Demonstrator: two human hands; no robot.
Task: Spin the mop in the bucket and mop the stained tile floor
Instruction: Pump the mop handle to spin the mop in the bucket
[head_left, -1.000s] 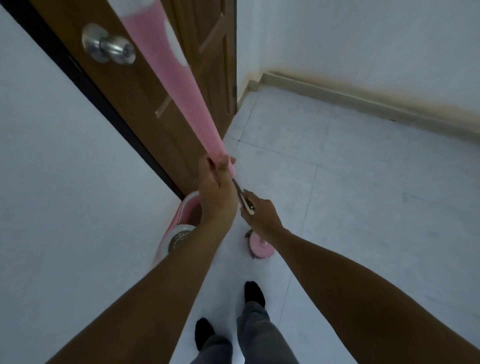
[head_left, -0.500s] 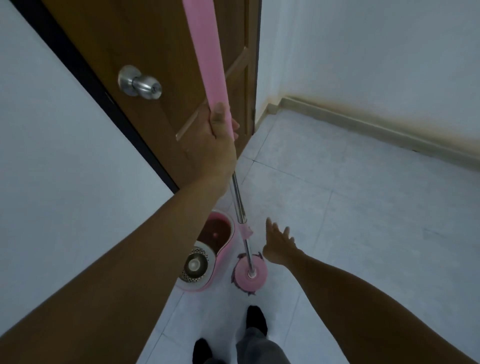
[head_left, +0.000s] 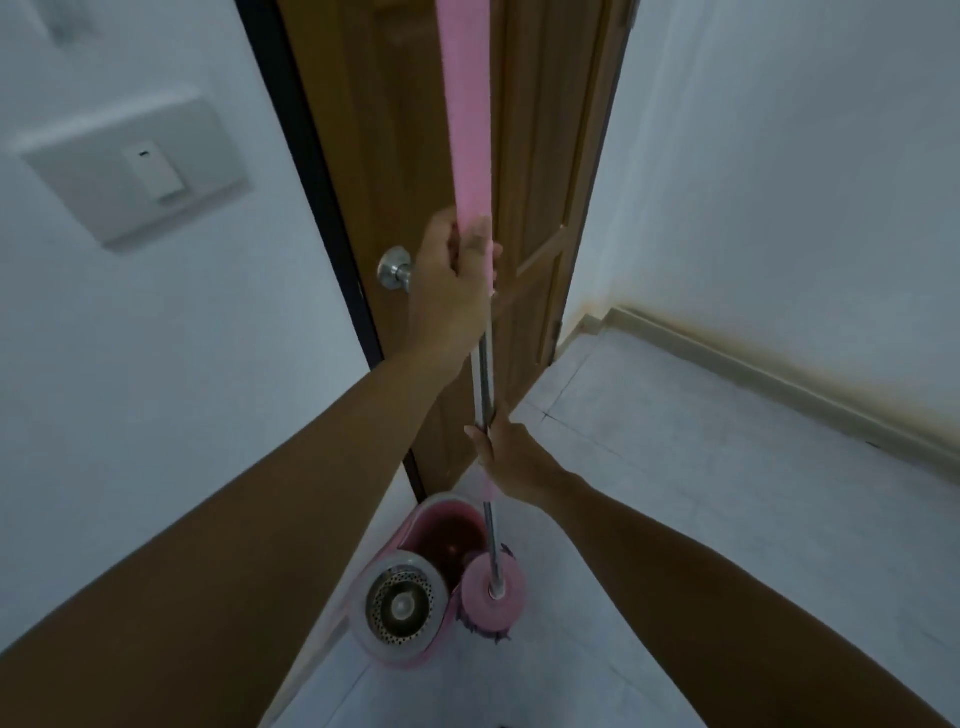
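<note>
A mop stands nearly upright, with a long pink handle (head_left: 465, 130) above a metal shaft (head_left: 483, 374). Its round pink head (head_left: 493, 592) sits at the right rim of the pink spin bucket (head_left: 415, 587), over the floor beside it. The bucket has a steel spinner basket (head_left: 399, 605) at the near end and a dark water well at the far end. My left hand (head_left: 452, 280) is closed around the bottom of the pink handle. Lower down, my right hand (head_left: 511, 457) holds the metal shaft.
A brown wooden door (head_left: 524, 208) with a metal knob (head_left: 395, 270) stands just behind the mop. A white wall with a light switch (head_left: 132, 171) is at left. Pale floor tiles (head_left: 701, 493) spread to the right, edged by a stained skirting (head_left: 779, 379).
The mop has been lifted and stood more upright, its head now at the bucket's rim. My right hand, free and open half a second ago, has taken hold of the metal shaft.
</note>
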